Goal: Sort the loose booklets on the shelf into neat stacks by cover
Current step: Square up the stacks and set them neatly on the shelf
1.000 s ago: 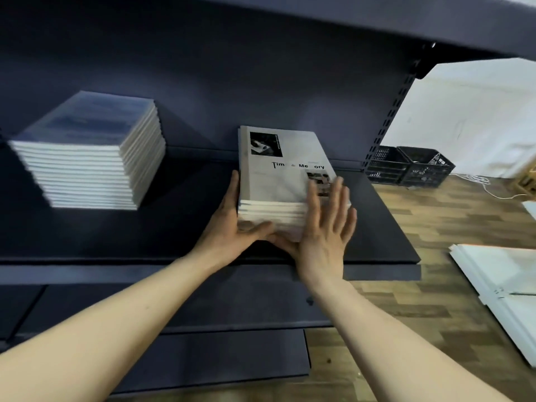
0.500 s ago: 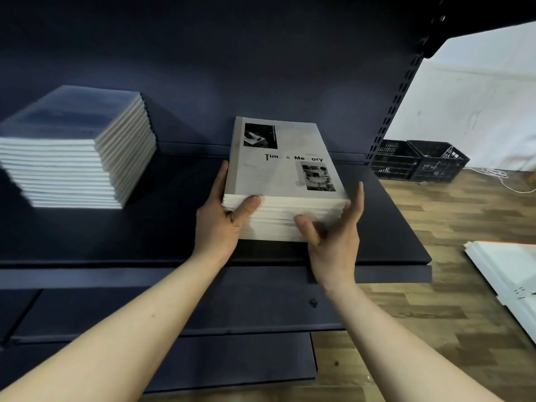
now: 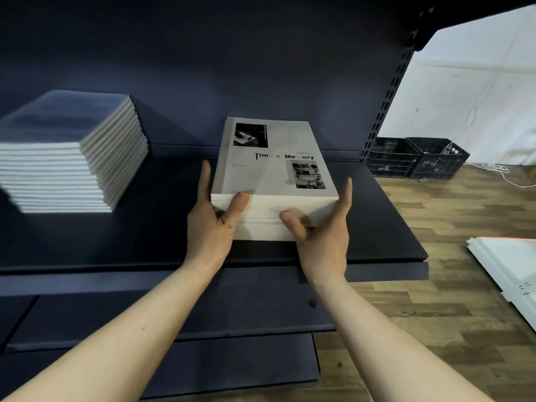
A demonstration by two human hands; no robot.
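Note:
A stack of grey-covered booklets (image 3: 275, 169) titled "Time & Memory" sits on the dark shelf (image 3: 162, 227), a little right of centre. My left hand (image 3: 211, 224) clasps the stack's near left corner, fingers along the left side and thumb on the front edge. My right hand (image 3: 324, 230) clasps the near right corner, fingers up the right side and thumb against the front edge. A second, taller stack of blue-covered booklets (image 3: 66, 152) stands at the left end of the shelf, apart from both hands.
The shelf's front lip (image 3: 385, 271) ends at the right, past my right hand. Lower dark shelves (image 3: 174, 314) lie below. Two black plastic crates (image 3: 417, 158) stand on the wooden floor beside the upright. White panels (image 3: 510, 268) lie on the floor at far right.
My right hand came off the cover and moved to the stack's right side; my left thumb rose onto the front edge. Both hands now clasp the stack's near corners.

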